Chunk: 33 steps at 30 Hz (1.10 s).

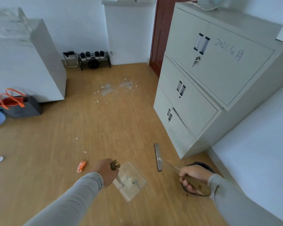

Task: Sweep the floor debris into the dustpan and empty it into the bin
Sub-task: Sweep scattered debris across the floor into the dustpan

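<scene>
My left hand (107, 171) grips the brown handle of a clear dustpan (130, 181) that hangs just above the wooden floor; some pale scraps lie inside it. My right hand (192, 176) grips the brown wooden handle of a broom (158, 158), whose flat grey head rests on the floor near the cabinet's corner. White crumbs and a greyish smear of debris (112, 89) lie farther off in the middle of the floor. A few stray white bits (76, 138) and an orange scrap (81, 166) lie closer, left of the dustpan. A dark round object, partly hidden, sits behind my right hand.
A tall grey filing cabinet (211, 88) stands at the right, a bed edge (260, 144) beyond it. A grey cabinet (44, 62) and an orange-handled bag (18, 105) are at the left. A shoe rack (95, 60) lines the far wall beside a red door (160, 35).
</scene>
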Available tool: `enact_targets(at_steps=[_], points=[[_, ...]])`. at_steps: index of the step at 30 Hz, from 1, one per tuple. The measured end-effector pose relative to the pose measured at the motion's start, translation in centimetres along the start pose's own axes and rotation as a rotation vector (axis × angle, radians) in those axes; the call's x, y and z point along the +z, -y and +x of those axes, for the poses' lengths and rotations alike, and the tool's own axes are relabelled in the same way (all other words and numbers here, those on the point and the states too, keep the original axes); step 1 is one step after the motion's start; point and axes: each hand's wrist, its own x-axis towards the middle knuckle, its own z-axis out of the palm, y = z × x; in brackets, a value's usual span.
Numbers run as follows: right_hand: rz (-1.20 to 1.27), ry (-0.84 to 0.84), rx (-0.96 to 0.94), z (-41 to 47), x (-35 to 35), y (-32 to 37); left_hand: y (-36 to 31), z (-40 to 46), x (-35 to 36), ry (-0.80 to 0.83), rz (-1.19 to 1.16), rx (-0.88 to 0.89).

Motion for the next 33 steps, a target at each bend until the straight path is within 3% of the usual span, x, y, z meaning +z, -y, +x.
enact_targets(at_steps=[4, 8, 11, 16, 24, 33], points=[[0.022, -0.063, -0.227, 1.5, 0.2, 2.3, 2.4, 3.8, -3.2, -0.039, -0.076, -0.065], [-0.162, -0.244, 0.027, 6.6, 0.9, 0.4, 2.1, 7.8, -6.2, -0.088, -0.164, -0.083], [-0.308, -0.302, 0.070, 12.3, 0.5, 2.2, 1.2, 12.0, -8.2, -0.121, -0.189, -0.116], [-0.296, -0.139, 0.074, 19.5, -0.6, 14.2, -2.2, 19.9, -12.9, -0.140, -0.160, -0.160], [-0.306, -0.173, 0.033, 22.5, -4.9, 35.6, -9.8, 31.8, -21.3, -0.180, -0.152, -0.172], [-0.215, -0.198, -0.006, 28.8, -6.9, 50.5, -12.6, 45.8, -28.3, -0.235, -0.232, -0.170]])
